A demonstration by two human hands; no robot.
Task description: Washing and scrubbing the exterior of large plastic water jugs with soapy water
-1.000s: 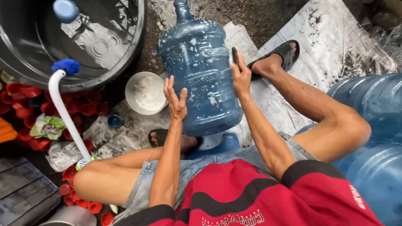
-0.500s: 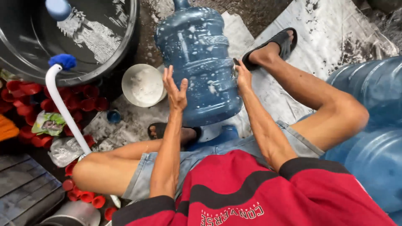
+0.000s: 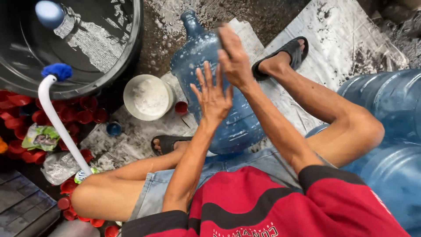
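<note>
One big blue translucent plastic water jug (image 3: 210, 87) stands between our knees on the wet floor; our left hand (image 3: 213, 97) and right hand (image 3: 234, 57) press flat against it, fingers spread (two more such jugs (image 3: 386, 131) lie right).

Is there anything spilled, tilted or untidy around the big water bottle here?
Yes. The blue water jug leans tilted between both hands. Red caps lie scattered on the wet ground beside the black tub, with crumpled plastic wrappers among them.

single head camera, looking steeply down, close over lap and floor.
</note>
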